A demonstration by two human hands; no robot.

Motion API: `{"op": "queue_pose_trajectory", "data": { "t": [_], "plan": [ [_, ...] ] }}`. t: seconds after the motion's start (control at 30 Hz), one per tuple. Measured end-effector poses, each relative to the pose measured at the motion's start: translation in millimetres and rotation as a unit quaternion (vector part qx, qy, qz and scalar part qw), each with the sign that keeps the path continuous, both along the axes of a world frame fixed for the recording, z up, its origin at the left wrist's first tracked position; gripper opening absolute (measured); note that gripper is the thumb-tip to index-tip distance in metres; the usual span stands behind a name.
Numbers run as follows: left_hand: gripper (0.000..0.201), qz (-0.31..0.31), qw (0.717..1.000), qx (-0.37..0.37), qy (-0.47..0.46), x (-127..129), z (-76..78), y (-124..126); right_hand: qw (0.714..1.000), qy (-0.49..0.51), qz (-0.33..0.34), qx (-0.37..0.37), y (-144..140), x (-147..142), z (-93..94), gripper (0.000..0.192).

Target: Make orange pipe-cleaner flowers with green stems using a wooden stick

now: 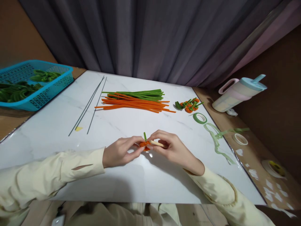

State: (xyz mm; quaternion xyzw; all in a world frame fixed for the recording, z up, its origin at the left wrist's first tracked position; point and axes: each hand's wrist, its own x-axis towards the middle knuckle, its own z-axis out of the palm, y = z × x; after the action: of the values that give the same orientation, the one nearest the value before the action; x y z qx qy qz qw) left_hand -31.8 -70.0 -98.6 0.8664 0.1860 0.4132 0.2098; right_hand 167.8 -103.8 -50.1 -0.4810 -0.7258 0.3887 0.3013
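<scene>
Near the front edge of the white tabletop (pixel 127 125), a small orange piece (pixel 146 146) with a green stem (pixel 145 136) is pinched by the fingertips of the left hand (pixel 123 150). A pale stick (pixel 158 143) is grasped in the right hand (pixel 174 147), its end brought close to the piece; whether they touch cannot be told. Beyond, orange strips (pixel 136 104) are laid beside green strips (pixel 148 94), with 3 dark rods (pixel 90 99) spread to their left.
</scene>
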Motion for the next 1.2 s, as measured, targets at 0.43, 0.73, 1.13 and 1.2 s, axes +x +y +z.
{"op": "queue_pose_trajectory", "data": {
  "t": [0.43,0.73,1.13,1.2],
  "plan": [
    [0.018,0.015,1.0,-0.021,0.008,2,0.0,0,0.998,0.035,-0.032,-0.04,4,-1,-9.6,0.009],
    [0.014,0.046,0.996,0.071,0.029,0,-0.9,0,0.983,0.108,-0.066,-0.136,5,-5,-6.3,0.015],
    [0.024,0.038,0.999,0.031,0.01,0,-0.8,1,0.99,-0.032,-0.138,-0.016,20,22,-8.0,0.02],
    [0.025,0.04,0.997,0.065,0.017,-1,0.0,4,0.981,-0.113,-0.154,0.041,26,30,-17.3,0.014]
  ]
}}
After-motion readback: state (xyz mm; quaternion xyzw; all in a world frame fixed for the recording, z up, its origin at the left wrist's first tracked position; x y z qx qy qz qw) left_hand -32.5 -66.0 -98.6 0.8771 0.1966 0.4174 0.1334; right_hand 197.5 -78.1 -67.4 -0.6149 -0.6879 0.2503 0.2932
